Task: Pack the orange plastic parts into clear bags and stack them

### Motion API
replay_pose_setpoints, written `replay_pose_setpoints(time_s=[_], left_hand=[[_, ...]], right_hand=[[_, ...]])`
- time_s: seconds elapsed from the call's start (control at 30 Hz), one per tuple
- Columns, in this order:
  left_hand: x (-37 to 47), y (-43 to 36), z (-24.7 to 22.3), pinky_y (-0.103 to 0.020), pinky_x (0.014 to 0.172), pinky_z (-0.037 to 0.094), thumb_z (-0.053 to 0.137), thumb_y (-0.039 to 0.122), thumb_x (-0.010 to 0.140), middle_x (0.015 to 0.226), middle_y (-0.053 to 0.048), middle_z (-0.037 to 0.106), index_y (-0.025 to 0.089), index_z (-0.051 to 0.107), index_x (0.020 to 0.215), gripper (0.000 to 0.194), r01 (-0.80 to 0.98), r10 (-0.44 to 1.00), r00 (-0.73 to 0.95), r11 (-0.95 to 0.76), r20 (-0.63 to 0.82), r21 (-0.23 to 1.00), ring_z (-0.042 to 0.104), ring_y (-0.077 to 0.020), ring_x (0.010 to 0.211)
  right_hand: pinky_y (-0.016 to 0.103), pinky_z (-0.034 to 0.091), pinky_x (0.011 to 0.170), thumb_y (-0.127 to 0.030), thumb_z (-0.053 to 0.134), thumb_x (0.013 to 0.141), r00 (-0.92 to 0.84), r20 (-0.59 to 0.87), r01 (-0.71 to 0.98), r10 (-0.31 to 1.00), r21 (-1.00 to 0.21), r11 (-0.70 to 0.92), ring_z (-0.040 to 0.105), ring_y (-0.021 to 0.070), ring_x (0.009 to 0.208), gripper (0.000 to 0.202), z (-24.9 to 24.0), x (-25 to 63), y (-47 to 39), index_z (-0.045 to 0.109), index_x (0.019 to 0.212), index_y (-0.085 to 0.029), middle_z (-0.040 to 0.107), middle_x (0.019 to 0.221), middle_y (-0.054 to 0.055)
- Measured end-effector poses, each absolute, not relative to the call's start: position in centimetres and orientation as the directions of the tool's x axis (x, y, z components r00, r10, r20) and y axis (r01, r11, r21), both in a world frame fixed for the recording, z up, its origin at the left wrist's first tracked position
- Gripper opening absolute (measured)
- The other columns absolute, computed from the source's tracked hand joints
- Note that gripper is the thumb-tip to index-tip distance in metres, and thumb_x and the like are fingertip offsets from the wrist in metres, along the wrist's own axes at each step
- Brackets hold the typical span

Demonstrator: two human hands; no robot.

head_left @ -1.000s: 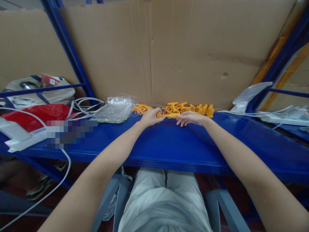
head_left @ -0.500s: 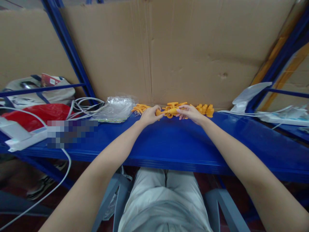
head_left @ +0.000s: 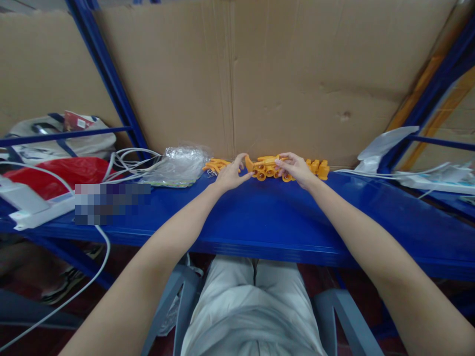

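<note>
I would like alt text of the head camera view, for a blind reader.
The left hand and right hand hold orange pieces beside similar parts on a blue table against cardboard. To the left lie clear plastic packaging, white cables and a red item.

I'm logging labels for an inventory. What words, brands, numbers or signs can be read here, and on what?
No text can be read.
Red packet by the cloth bag: white mark, too small to read.
Orange pieces: no lettering visible.
Pixelated patch, left: anything there is hidden.
</note>
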State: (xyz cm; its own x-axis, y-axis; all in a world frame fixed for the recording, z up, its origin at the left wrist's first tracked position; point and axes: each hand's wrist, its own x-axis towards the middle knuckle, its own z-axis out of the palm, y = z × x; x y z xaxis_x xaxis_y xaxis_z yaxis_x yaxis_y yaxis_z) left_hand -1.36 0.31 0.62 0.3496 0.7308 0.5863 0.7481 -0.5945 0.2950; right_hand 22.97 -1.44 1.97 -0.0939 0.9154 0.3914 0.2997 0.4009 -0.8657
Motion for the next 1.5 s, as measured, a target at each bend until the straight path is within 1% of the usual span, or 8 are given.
replay_pose_setpoints(time_s=[0.2, 0.47, 0.63, 0.8, 1.1, 1.2, 1.33, 1.5], left_hand=[[-2.1, 1.8, -0.1, -0.045, 0.101, 0.041, 0.059, 0.038, 0.082, 0.13, -0.014, 0.056, 0.019, 0.049, 0.132, 0.055, 0.838, 0.775, 0.341, -0.507, 0.532, 0.202, 0.053, -0.0304, 0.121], [-2.9, 2.8, -0.3, -0.048, 0.109, 0.035, 0.039, 0.046, 0.094, 0.152, -0.01, 0.042, 0.024, 0.05, 0.138, 0.051, 0.938, 0.939, 0.344, -0.345, 0.012, 0.023, 0.039, -0.0313, 0.137], [-3.1, 3.3, -0.2, -0.029, 0.108, 0.038, 0.044, 0.026, 0.092, 0.137, -0.009, 0.059, 0.016, 0.061, 0.127, 0.04, 0.887, 0.884, 0.46, -0.461, 0.084, -0.008, 0.052, -0.0215, 0.128], [-3.6, 3.5, 0.0, -0.028, 0.096, 0.046, 0.05, 0.021, 0.088, 0.117, -0.007, 0.07, 0.017, 0.07, 0.11, 0.03, 0.885, 0.88, 0.449, -0.462, 0.155, 0.054, 0.063, -0.0217, 0.111], [-3.7, 2.8, 1.3, -0.03, 0.083, 0.049, 0.046, 0.02, 0.088, 0.1, -0.01, 0.074, 0.013, 0.073, 0.096, 0.029, 0.835, 0.805, 0.506, -0.547, 0.309, 0.056, 0.067, -0.0227, 0.094], [-3.6, 2.6, 1.6, -0.029, 0.08, 0.048, 0.046, 0.019, 0.088, 0.095, -0.009, 0.074, 0.013, 0.074, 0.092, 0.029, 0.809, 0.775, 0.528, -0.584, 0.347, 0.075, 0.068, -0.0213, 0.088], [-3.3, 2.4, 1.4, -0.028, 0.078, 0.048, 0.047, 0.019, 0.087, 0.091, -0.009, 0.075, 0.013, 0.074, 0.092, 0.028, 0.781, 0.743, 0.564, -0.621, 0.36, 0.059, 0.067, -0.0203, 0.084], [-2.4, 2.2, 1.0, -0.027, 0.075, 0.047, 0.048, 0.016, 0.086, 0.084, -0.008, 0.074, 0.013, 0.074, 0.088, 0.026, 0.739, 0.698, 0.606, -0.671, 0.381, 0.054, 0.067, -0.0188, 0.078]], right_hand=[[0.034, 0.054, 0.078, -0.046, 0.065, 0.083, 0.044, 0.549, 0.385, 0.835, -0.78, 0.493, 0.066, 0.0204, 0.086, 0.049, 1.7, 24.5, 0.0, 0.044, 0.121, -0.026, 0.066, 0.098, 0.007], [0.04, 0.052, 0.076, -0.042, 0.059, 0.085, 0.063, 0.812, 0.71, 0.581, -0.445, 0.546, 0.065, 0.0229, 0.084, 0.042, 1.6, 24.9, 0.7, 0.047, 0.119, -0.021, 0.066, 0.104, 0.009], [0.044, 0.042, 0.086, -0.03, 0.05, 0.091, -0.104, 0.763, 0.956, 0.637, -0.1, 0.275, 0.062, 0.0288, 0.098, 0.031, 2.9, 22.9, -0.1, 0.05, 0.119, -0.016, 0.067, 0.108, 0.015], [0.046, 0.035, 0.093, -0.025, 0.047, 0.092, -0.201, 0.57, 0.978, 0.797, 0.17, 0.125, 0.058, 0.0315, 0.109, 0.035, 4.1, 19.8, 1.1, 0.05, 0.124, -0.012, 0.066, 0.112, 0.02], [0.061, 0.029, 0.104, -0.027, 0.053, 0.087, -0.005, 0.092, 0.991, 0.996, 0.136, -0.007, 0.05, 0.0333, 0.127, 0.053, 4.2, 16.7, 2.5, 0.047, 0.139, -0.019, 0.055, 0.136, 0.017], [0.054, 0.038, 0.102, -0.03, 0.061, 0.081, -0.053, -0.017, 0.994, 0.998, 0.093, 0.055, 0.055, 0.0328, 0.121, 0.058, 5.3, 17.7, 3.1, 0.051, 0.138, -0.022, 0.06, 0.132, 0.012], [0.034, 0.046, 0.097, -0.035, 0.063, 0.08, -0.229, 0.015, 0.973, 0.973, 0.008, 0.229, 0.059, 0.0269, 0.117, 0.053, 7.6, 20.8, 4.2, 0.059, 0.131, -0.02, 0.061, 0.132, 0.009], [0.041, 0.041, 0.105, -0.034, 0.056, 0.085, -0.09, 0.216, 0.996, 0.972, 0.016, 0.089, 0.051, 0.0299, 0.127, 0.059, 10.3, 26.7, 4.5, 0.05, 0.139, -0.011, 0.053, 0.14, 0.017]])
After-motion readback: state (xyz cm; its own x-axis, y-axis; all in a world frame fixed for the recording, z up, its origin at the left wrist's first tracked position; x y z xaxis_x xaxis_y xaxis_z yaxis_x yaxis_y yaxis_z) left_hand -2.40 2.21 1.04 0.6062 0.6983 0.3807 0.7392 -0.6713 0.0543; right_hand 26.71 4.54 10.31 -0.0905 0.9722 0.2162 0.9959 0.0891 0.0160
